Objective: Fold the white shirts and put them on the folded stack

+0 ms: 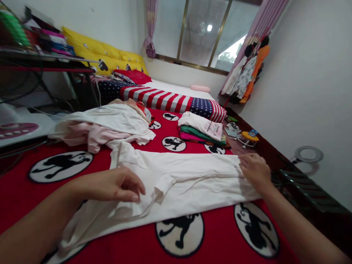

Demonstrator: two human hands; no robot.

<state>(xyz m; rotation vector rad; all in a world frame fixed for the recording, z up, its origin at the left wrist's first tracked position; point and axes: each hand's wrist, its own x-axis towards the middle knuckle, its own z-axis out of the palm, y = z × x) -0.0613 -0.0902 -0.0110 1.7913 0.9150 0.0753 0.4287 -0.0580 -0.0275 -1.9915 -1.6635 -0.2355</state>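
A white shirt (pixel 198 183) lies spread sideways on a red cover, with creases along its length and a folded-over flap near its middle. My left hand (pixel 123 185) is over the shirt's left part, fingers loosely curled and thumb apart, with nothing between them. Whether its fingertips touch the cloth I cannot tell. At the shirt's right end, my right hand (pixel 254 170) has its fingers closed on the edge of the cloth.
A loose heap of clothes (pixel 110 123) lies behind on the left. Further right sits a folded stack of clothes (pixel 202 130). The red cover (pixel 214 238) has black monkey prints. A cluttered desk (pixel 46 62) stands at left, a yellow stool (pixel 249 136) at right.
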